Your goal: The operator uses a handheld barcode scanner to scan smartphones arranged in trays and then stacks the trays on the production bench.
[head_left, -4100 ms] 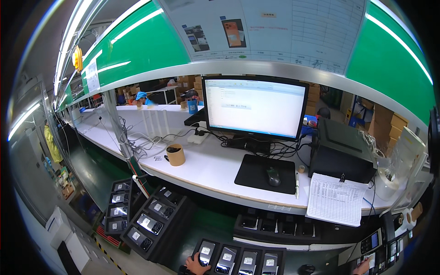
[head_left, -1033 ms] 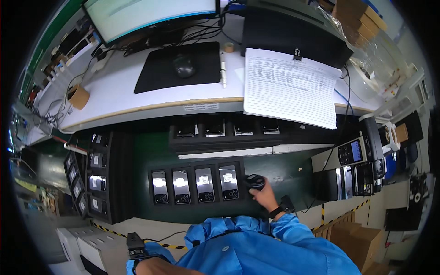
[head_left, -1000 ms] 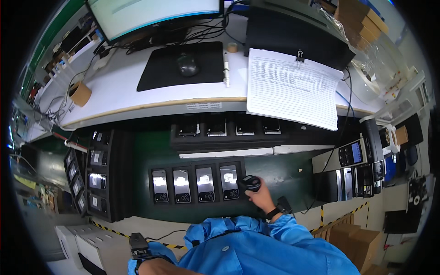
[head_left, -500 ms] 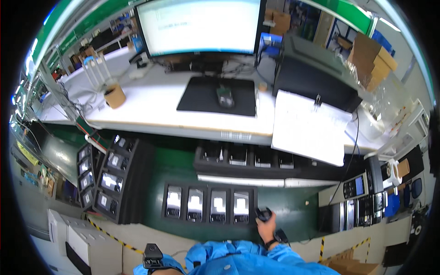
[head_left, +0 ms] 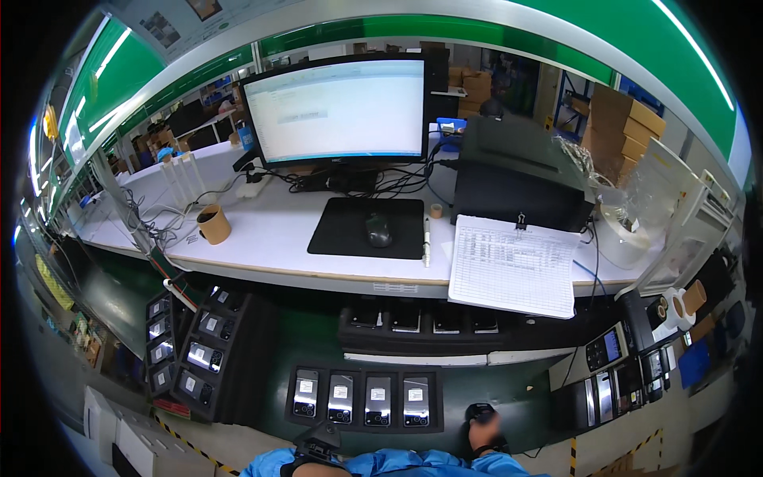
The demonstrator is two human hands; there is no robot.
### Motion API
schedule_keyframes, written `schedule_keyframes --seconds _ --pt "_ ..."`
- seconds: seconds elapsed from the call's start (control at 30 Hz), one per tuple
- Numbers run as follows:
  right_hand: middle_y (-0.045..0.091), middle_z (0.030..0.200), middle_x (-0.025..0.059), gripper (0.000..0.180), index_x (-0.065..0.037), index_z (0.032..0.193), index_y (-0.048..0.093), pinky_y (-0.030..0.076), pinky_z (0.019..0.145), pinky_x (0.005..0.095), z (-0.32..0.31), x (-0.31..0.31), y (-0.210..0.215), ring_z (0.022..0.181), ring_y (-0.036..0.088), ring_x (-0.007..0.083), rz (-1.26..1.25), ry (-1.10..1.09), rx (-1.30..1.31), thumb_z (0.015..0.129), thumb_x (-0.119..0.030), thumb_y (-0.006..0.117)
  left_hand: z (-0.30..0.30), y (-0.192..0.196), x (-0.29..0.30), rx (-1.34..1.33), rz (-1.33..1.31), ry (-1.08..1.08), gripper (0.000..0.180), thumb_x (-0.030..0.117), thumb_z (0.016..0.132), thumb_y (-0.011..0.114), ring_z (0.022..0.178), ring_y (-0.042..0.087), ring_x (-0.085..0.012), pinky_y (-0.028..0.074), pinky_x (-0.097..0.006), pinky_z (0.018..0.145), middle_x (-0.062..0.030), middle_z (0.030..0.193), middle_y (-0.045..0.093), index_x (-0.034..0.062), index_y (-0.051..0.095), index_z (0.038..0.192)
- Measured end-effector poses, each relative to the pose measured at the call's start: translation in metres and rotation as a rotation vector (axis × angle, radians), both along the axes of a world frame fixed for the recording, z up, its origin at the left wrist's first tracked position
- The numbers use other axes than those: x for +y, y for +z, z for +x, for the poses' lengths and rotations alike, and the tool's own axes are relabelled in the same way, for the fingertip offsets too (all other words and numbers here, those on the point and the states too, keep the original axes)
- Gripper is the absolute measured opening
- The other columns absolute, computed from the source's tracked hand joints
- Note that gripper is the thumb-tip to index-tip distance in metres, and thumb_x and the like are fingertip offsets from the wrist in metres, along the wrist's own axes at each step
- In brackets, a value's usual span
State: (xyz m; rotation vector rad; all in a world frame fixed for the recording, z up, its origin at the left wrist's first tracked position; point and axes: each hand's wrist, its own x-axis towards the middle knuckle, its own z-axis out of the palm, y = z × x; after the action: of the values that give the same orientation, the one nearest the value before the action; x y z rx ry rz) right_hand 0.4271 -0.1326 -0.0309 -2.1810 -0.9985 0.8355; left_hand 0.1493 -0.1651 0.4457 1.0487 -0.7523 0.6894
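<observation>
Right of the foam tray, my right hand is closed around a small black handheld device, whose exact kind I cannot make out. A dark strap is on that wrist. The black foam tray lies on the green surface and holds several phone-like devices, such as the rightmost phone, each in its own slot with a white label. My left forearm shows at the lower edge with a black wrist-worn device on it; the left hand itself is out of sight.
Above stands a white bench with a monitor, a mouse on a black pad, and a clipped paper sheet overhanging its edge. More filled foam trays are stacked left. Label printing equipment stands right.
The view has tilted upward, so the bench and monitor sit lower in the picture. My right hand, still holding the black device, is slightly farther from the tray.
</observation>
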Motion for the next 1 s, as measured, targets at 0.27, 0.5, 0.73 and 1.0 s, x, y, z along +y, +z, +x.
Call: schedule_keyframes --seconds 0.27,0.5,0.73,1.0 --pt "0.068 0.112 0.0261 0.065 -0.005 0.133 0.044 0.051 0.095 0.0466 -0.002 0.002 0.015 0.108 0.065 0.0445 -0.025 0.016 -0.045 0.078 -0.019 0.075 0.018 -0.004 0.012 0.035 0.003 -0.207 0.061 0.048 0.091 0.065 0.076 0.063 -0.0283 0.043 -0.039 0.064 -0.0147 0.098 0.07 -0.0078 0.068 0.114" --pt "0.067 0.112 0.0263 0.07 -0.005 0.137 0.042 0.049 0.099 0.0463 -0.003 0.002 0.013 0.11 0.063 0.0452 -0.027 -0.012 0.032 0.074 -0.011 0.071 0.02 -0.009 0.018 0.041 -0.003 -0.286 0.062 0.048 0.088 0.068 0.078 0.063 -0.0315 0.045 -0.041 0.067 -0.0167 0.1 0.07 -0.0074 0.067 0.116" --pt "0.069 0.111 0.0249 0.067 -0.006 0.134 0.044 0.051 0.096 0.0455 -0.003 0.003 0.005 0.109 0.065 0.0438 0.031 -0.035 0.012 0.074 -0.015 0.074 0.014 -0.008 0.021 0.008 0.032 -0.133 0.061 0.047 0.086 0.07 0.08 0.063 -0.0376 0.044 -0.046 0.065 -0.0237 0.106 0.068 -0.0065 0.067 0.115" --pt "0.069 0.111 0.0239 0.067 -0.004 0.133 0.044 0.051 0.097 0.0442 -0.003 0.003 0.007 0.109 0.066 0.042 -0.01 -0.032 0.036 0.074 -0.016 0.074 0.021 -0.011 0.026 0.031 0.008 -0.318 0.063 0.048 0.086 0.07 0.083 0.066 -0.0365 0.047 -0.043 0.069 -0.0222 0.105 0.069 -0.0076 0.066 0.116"
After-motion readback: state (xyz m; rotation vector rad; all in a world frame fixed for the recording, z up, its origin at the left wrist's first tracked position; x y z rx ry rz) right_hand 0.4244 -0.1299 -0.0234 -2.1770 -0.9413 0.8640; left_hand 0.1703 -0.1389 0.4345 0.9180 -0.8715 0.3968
